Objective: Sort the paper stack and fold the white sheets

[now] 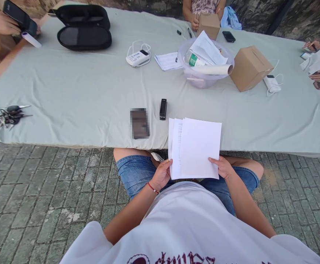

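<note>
Your left grip [161, 176] and right grip [224, 168] pinch fanned white paper sheets [200, 150] at opposite edges. That likely steadies them — both sides supported.

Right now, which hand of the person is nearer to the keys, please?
Left. The left hand holds the left edge of the papers, to the right of the keys; the right hand holds the opposite edge, even farther right.
</note>
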The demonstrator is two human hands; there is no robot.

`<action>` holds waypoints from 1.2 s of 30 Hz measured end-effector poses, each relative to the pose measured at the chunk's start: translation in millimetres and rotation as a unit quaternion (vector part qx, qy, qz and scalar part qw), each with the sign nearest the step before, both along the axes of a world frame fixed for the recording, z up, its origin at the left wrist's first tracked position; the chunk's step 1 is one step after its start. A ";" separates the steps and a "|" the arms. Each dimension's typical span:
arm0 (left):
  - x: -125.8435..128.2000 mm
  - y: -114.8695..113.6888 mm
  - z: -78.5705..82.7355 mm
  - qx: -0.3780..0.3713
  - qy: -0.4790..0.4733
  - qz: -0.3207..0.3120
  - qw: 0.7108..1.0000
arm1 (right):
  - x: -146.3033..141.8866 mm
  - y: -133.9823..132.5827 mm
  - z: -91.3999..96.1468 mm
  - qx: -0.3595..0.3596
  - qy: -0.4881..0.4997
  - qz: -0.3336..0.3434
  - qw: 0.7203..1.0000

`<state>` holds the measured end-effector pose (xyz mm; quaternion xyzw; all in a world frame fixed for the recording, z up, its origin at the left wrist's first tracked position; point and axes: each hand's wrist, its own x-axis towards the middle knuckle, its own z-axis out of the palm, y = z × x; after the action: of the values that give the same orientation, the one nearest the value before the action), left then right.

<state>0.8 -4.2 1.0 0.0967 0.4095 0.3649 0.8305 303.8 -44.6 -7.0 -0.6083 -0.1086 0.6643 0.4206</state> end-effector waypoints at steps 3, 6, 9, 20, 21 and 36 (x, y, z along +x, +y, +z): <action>-0.2 0.9 -1.7 0.029 0.038 -0.009 0.999 | 0.9 1.2 3.5 0.005 -0.020 0.005 1.000; -0.5 0.7 -3.6 0.041 0.080 -0.008 0.996 | 3.6 2.6 8.5 0.006 -0.045 0.016 0.999; -0.4 -0.1 -2.9 0.022 0.083 -0.006 0.996 | 6.9 3.4 10.9 0.009 -0.054 0.021 0.998; 1.7 -1.0 7.9 0.009 0.013 -0.002 1.000 | 3.9 4.2 8.1 0.005 -0.031 0.018 0.999; 1.4 -0.9 9.0 0.009 0.011 -0.005 1.000 | 3.8 4.2 7.6 0.005 -0.030 0.017 0.999; 0.3 -1.7 -3.7 0.071 0.106 -0.002 0.992 | 1.2 8.2 11.4 0.018 -0.063 0.041 0.997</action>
<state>1.1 -5.9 -2.7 0.1941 0.4686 0.3794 0.7738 304.9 -36.3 4.4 -0.6363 -0.1725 0.6391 0.3961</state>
